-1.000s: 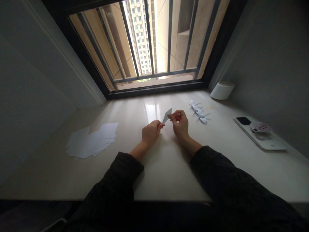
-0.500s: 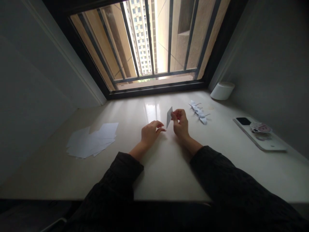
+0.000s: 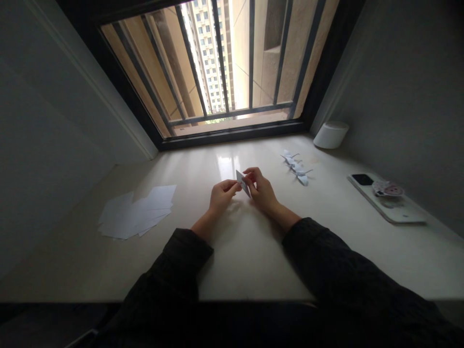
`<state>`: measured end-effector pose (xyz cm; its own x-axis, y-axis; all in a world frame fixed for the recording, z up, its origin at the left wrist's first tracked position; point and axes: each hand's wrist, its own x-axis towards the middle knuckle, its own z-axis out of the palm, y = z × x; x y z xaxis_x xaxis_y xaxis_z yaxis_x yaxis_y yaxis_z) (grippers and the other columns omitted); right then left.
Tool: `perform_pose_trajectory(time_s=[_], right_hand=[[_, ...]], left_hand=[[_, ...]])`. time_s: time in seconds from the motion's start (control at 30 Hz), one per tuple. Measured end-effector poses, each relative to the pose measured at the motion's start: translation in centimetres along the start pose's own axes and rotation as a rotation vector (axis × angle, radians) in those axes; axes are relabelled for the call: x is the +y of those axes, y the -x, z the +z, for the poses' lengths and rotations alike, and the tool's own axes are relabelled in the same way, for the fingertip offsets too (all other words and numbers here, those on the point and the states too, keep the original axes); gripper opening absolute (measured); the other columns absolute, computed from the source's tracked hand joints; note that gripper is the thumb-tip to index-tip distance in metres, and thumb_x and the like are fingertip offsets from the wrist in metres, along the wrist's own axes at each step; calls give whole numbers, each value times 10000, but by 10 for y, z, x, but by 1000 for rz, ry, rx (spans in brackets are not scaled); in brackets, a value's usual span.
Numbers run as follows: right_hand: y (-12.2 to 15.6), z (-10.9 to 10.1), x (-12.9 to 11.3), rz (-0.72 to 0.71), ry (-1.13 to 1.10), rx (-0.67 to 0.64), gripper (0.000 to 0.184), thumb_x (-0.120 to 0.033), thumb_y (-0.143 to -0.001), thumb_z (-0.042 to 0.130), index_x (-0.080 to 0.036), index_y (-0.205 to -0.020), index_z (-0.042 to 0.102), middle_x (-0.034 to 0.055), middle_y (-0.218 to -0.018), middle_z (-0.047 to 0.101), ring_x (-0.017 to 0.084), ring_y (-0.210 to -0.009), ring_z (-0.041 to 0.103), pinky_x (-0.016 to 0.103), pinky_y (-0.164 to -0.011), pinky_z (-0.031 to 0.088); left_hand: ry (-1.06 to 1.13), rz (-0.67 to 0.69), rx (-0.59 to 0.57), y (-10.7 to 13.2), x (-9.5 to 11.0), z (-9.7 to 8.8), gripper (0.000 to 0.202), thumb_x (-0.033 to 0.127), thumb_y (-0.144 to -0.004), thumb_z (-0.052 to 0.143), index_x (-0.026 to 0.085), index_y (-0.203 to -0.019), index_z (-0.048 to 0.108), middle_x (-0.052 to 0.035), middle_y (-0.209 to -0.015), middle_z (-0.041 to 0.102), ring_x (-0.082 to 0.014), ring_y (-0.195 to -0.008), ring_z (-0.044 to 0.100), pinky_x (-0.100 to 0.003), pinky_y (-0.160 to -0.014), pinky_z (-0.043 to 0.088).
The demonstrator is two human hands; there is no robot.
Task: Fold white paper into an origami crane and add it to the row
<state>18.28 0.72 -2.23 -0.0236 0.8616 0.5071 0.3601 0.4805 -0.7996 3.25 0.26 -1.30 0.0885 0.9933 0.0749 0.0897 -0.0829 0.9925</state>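
Note:
A small piece of folded white paper (image 3: 240,177) is held upright a little above the counter, between my two hands. My right hand (image 3: 260,187) pinches it from the right side, thumb and fingers closed on it. From the left, my left hand (image 3: 222,194) has its thumb and forefinger closed at the paper's left edge. The fingers hide part of the folds. Beyond my right hand, several folded paper cranes (image 3: 297,168) lie in a close row on the counter.
Loose white paper sheets (image 3: 136,212) lie overlapping at the left of the counter (image 3: 246,261). At the right is a phone (image 3: 387,205) with a round grip on its back. A white cylindrical object (image 3: 331,134) stands near the barred window (image 3: 232,63).
My right hand has brought the folded paper left and turned it. My left hand, apart from the paper before, now grips its edge.

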Motion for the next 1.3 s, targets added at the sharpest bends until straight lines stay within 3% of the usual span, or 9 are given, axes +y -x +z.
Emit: perform_pose_trajectory(time_s=[0.1,0.27,0.57,0.87,1.13,1.3], right_hand=[[1,0,-2,54,-8,49,262,-377,-842,553,-254,-1069,596,16,-810,693,177,-678,627,321,-653,491],[3,1,-2,-10,80,99,194,-396,-812,595,-276,-902,718,25,-850,731,199,-704,638,354,-665,512],[5,-1,-2,-49,215,150,179,-347,-813,593,-301,-934,717,12,-860,737,218,-717,654,368,-692,495],[5,-4,-12,-137,368,100,121,-290,-809,582,-253,-869,680,25,-807,704,212,-740,638,336,-703,450],[4,-2,-9,-158,276,29,205,-331,-801,612,-219,-965,662,49,-858,694,200,-783,635,320,-727,480],[3,-2,-5,-78,167,72,207,-413,-797,626,-226,-868,680,39,-810,699,192,-746,636,328,-713,490]], left_hand=[[55,-24,65,1,2,1,349,466,-687,694,161,-857,702,-81,-804,713,-210,-815,675,-291,-663,500],[106,-23,139,2,1,2,342,447,-692,695,155,-870,700,-88,-822,719,-214,-829,682,-315,-709,507],[129,18,122,3,1,5,358,380,-640,752,152,-913,712,-105,-899,728,-217,-842,682,-339,-748,512],[134,22,157,4,1,7,284,364,-637,753,151,-816,696,-68,-806,717,-185,-784,673,-300,-716,505],[148,40,172,3,-1,5,290,390,-682,710,162,-863,715,-66,-836,721,-186,-795,669,-307,-723,508],[44,153,145,4,-2,5,248,386,-741,667,178,-863,724,-63,-853,724,-183,-812,667,-299,-735,508]])
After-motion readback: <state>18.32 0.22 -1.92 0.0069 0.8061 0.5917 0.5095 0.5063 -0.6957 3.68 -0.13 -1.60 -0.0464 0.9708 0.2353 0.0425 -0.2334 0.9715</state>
